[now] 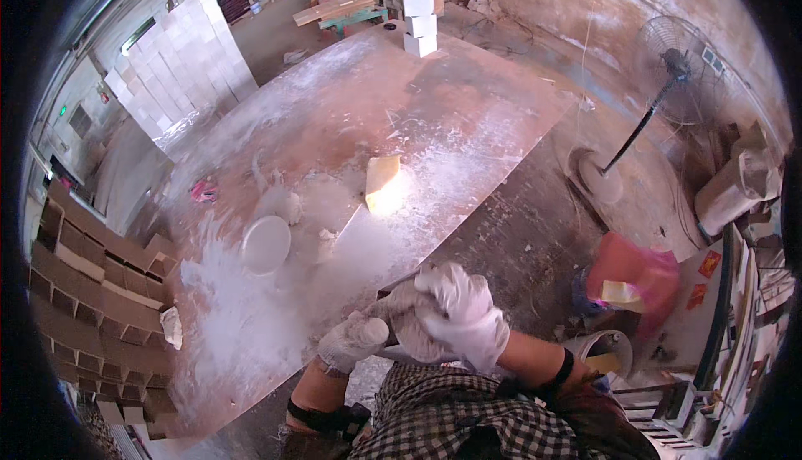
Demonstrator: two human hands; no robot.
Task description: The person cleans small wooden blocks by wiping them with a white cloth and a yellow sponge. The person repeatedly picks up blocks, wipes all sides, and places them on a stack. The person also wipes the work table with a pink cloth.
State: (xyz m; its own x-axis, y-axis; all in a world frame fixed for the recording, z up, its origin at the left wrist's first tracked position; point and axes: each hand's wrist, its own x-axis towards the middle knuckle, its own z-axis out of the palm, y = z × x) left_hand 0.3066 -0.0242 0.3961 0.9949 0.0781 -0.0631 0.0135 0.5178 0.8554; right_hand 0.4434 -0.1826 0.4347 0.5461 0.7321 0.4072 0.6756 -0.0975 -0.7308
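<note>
My left hand (355, 341), in a dusty white glove, is closed around the near left side of a pale, powder-covered piece (411, 326) close to my body. The kind of piece is unclear, as the gloves cover much of it. My right hand (461, 305), also gloved and slightly blurred, lies over its right side with fingers curled. Whether a small tool sits under those fingers is hidden. Beyond the hands, a yellowish block (383, 182) stands brightly lit on the dusty reddish table (476, 101). A pale round disc (266, 245) lies farther left amid white powder.
Brown cartons (100, 293) are stacked at the left, near a crumpled white cloth (171, 327). White boxes (419, 25) form a column at the far edge. To the right stand a fan (675, 63), a paper sack (739, 184), a pink bag (635, 272) and a bucket (614, 345).
</note>
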